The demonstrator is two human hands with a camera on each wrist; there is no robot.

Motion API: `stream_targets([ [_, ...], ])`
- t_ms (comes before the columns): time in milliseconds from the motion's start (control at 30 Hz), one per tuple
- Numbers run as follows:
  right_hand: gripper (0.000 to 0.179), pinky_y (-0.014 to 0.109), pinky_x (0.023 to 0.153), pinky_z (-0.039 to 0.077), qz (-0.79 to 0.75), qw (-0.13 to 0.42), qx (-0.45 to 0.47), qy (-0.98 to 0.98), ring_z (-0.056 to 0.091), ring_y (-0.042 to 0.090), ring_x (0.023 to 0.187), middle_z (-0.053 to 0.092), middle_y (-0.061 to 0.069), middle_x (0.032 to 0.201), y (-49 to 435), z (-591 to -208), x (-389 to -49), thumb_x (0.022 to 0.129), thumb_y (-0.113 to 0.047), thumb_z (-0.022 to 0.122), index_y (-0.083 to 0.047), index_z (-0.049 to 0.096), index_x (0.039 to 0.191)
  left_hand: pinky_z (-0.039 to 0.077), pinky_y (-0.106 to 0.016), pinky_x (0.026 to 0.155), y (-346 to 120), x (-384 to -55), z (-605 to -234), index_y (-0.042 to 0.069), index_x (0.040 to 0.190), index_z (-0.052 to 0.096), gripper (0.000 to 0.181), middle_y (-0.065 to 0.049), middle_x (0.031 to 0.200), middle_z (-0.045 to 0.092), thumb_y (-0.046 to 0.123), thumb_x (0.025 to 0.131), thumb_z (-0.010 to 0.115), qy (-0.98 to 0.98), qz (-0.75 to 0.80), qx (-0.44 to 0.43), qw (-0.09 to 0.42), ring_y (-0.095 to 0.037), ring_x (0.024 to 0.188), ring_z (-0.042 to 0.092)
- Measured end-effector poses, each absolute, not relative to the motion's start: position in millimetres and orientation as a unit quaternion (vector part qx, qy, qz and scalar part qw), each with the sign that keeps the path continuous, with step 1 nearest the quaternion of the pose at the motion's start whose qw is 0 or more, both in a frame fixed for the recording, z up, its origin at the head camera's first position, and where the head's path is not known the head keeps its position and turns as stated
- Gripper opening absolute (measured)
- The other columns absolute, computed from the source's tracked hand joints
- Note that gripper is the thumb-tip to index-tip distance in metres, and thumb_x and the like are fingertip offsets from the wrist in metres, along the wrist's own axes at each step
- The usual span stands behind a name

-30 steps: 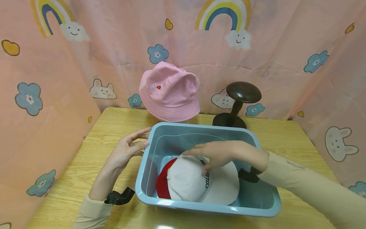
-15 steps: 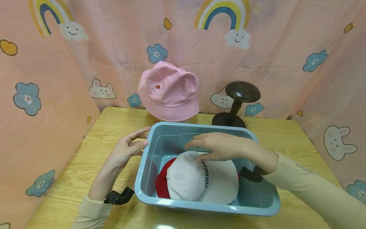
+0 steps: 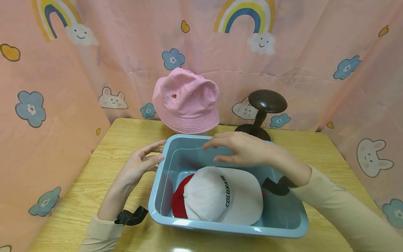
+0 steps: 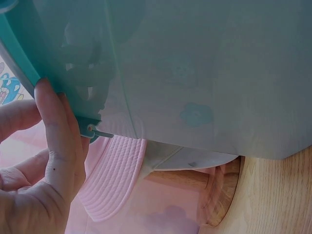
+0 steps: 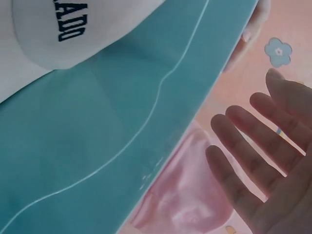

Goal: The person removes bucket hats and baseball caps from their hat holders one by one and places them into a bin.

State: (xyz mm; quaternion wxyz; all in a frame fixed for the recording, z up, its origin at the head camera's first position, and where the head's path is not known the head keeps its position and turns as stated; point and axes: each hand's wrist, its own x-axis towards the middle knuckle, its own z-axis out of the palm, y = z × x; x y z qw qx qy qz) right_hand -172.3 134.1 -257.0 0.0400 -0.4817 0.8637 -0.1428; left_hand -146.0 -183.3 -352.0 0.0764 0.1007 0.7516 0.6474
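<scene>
A white cap (image 3: 207, 196) marked COLORADO lies in the blue plastic bin (image 3: 230, 229), brim toward the right. Beneath it, part of a red hat (image 3: 180, 201) shows. My left hand (image 3: 136, 166) touches the bin's left rim from outside; the left wrist view has its fingertips (image 4: 46, 92) against the teal rim edge. Above the far side of the bin, my right hand (image 3: 242, 148) hovers with loosely spread fingers and holds nothing. In the right wrist view that hand (image 5: 273, 151) is apart from both cap and bin.
Behind the bin, a pink bucket hat (image 3: 189, 101) sits raised, its wooden stand (image 4: 222, 195) visible from the left wrist. A dark hat stand (image 3: 267, 101) with a round top is at the back right. Pink patterned cloth (image 3: 299, 42) encloses the wooden table (image 3: 107, 168).
My right hand has lifted off the white cap and moved back toward the bin's far rim. The cap stays in the bin. My left hand has kept its place at the rim.
</scene>
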Motion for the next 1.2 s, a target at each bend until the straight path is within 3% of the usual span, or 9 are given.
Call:
stream_targets([
  [300, 0.036, 0.034, 0.091, 0.054, -0.173, -0.004, -0.472, 0.864, 0.061, 0.014, 0.113, 0.065, -0.004, 0.122, 132, -250, -177, 0.089, -0.022, 0.069, -0.02, 0.063, 0.124, 0.057, -0.03, 0.074, -182, -146, -352, 0.009, 0.142, 0.046, 0.051, -0.019, 0.123, 0.053, 0.016, 0.093, 0.061, 0.748, 0.651, 0.103, 0.079, -0.01, 0.083, 0.069],
  [700, 0.036, 0.035, 0.089, 0.054, -0.206, -0.051, -0.464, 0.86, 0.061, 0.014, 0.107, 0.065, -0.002, 0.119, 127, -240, -186, 0.089, -0.017, 0.069, -0.017, 0.063, 0.124, 0.056, -0.03, 0.075, -183, -147, -352, 0.009, 0.142, 0.046, 0.051, -0.02, 0.123, 0.053, 0.017, 0.093, 0.061, 0.752, 0.646, 0.104, 0.078, -0.01, 0.084, 0.068],
  [967, 0.037, 0.035, 0.088, 0.056, -0.245, -0.082, -0.465, 0.847, 0.062, 0.016, 0.108, 0.064, 0.003, 0.124, 121, -238, -198, 0.088, -0.013, 0.069, -0.014, 0.062, 0.125, 0.056, -0.031, 0.076, -184, -146, -353, 0.011, 0.141, 0.047, 0.052, -0.011, 0.119, 0.055, 0.019, 0.093, 0.063, 0.757, 0.642, 0.095, 0.078, -0.011, 0.084, 0.069],
  [1067, 0.038, 0.032, 0.083, 0.057, -0.254, -0.097, -0.471, 0.839, 0.062, 0.015, 0.103, 0.063, 0.005, 0.123, 120, -238, -203, 0.088, -0.01, 0.069, -0.012, 0.062, 0.125, 0.056, -0.03, 0.076, -184, -146, -354, 0.011, 0.142, 0.047, 0.052, -0.013, 0.121, 0.054, 0.019, 0.093, 0.062, 0.756, 0.642, 0.095, 0.079, -0.011, 0.084, 0.068],
  [1200, 0.04, 0.036, 0.086, 0.055, -0.266, -0.124, -0.473, 0.831, 0.06, 0.018, 0.103, 0.064, 0.007, 0.121, 119, -237, -210, 0.085, -0.008, 0.071, -0.01, 0.062, 0.124, 0.056, -0.03, 0.076, -184, -146, -353, 0.011, 0.142, 0.046, 0.052, -0.018, 0.123, 0.053, 0.019, 0.093, 0.062, 0.754, 0.644, 0.098, 0.079, -0.01, 0.085, 0.068],
])
